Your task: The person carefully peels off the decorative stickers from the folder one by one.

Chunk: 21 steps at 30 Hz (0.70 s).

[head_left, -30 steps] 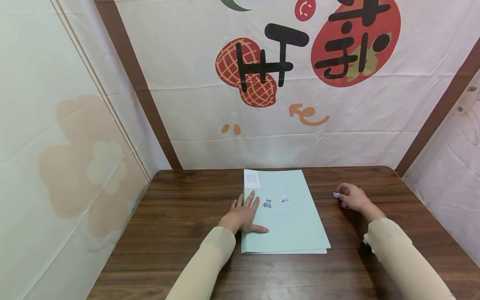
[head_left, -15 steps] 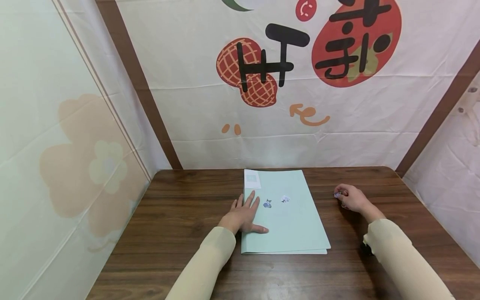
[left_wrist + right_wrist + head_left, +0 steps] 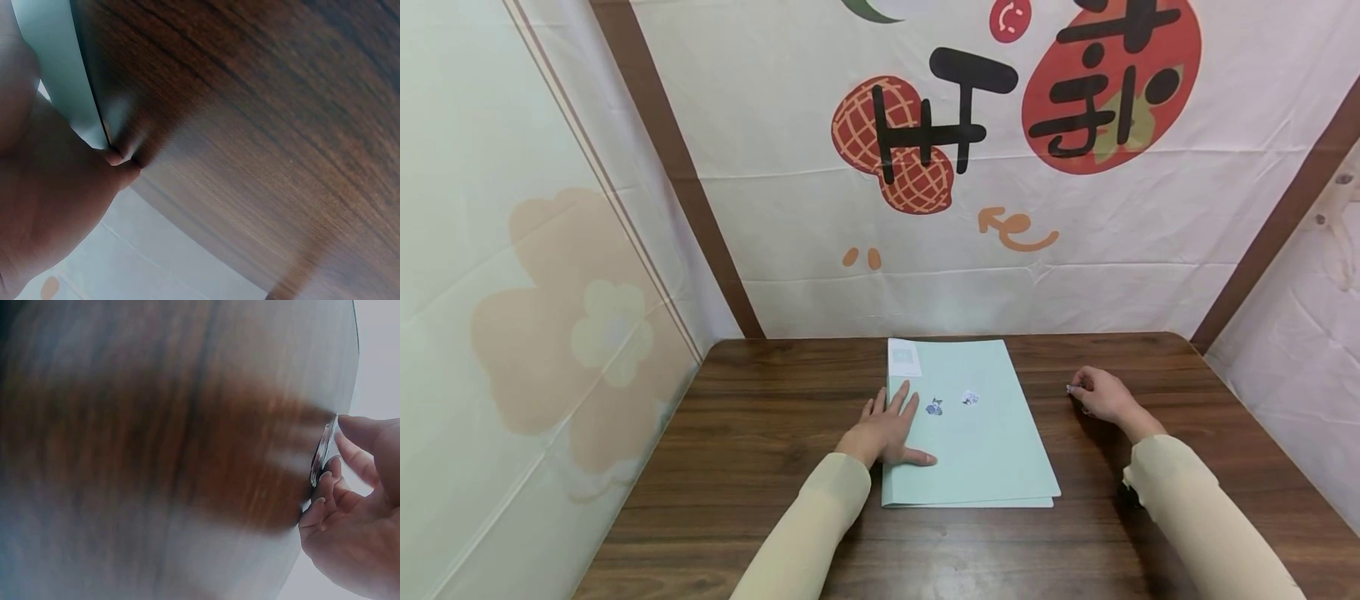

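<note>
Head view, folder: a mint-green folder lay on the wood-grain desk at the lower centre of the frame, its lower right corner slightly parted.
Left hand: rested flat with fingers spread over the folder's left side, two of them reaching past its edge.
Right hand: at the right of the frame, well apart from the folder, fingers curled, pinching a thin shiny piece; whether that piece touched the desk could not be told.
Stickers: a blue sticker and a paler sticker sat on the cover.
Label: a white label marked its upper left corner.
Backdrop: white cloth with a peanut print hung behind, upper centre.
</note>
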Available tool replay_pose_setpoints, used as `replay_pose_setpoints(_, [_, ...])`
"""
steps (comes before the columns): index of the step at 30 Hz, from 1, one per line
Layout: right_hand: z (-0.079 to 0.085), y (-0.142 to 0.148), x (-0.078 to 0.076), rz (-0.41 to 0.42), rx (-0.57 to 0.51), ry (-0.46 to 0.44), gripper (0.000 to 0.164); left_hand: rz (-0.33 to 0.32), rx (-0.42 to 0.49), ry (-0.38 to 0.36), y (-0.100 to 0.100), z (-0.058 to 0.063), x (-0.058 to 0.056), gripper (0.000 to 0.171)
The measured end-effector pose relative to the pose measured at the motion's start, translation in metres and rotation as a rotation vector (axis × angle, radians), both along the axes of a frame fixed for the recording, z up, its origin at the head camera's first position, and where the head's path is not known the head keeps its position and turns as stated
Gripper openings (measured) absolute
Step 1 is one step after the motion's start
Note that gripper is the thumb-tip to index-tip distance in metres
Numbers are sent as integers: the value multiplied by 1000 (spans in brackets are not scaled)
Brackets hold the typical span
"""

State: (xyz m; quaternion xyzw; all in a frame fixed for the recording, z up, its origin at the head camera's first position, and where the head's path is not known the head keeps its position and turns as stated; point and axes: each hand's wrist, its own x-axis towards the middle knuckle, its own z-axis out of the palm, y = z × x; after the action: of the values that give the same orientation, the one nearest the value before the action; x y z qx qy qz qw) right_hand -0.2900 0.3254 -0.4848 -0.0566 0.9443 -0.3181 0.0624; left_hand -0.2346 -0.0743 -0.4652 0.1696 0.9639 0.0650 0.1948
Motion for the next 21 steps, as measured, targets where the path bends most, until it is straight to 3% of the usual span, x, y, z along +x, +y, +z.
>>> replay_pose_setpoints(6, [3,4,3,-36,3,4,21,7,12,-1,0,0,1,110])
replay_pose_setpoints(15, [2,11,2,-44,-46,3,17,8,14,-1,1,1,0,110])
replay_pose_setpoints(21, [1,10,3,-50,-23,11,16,7,14,1,0,1,1,110])
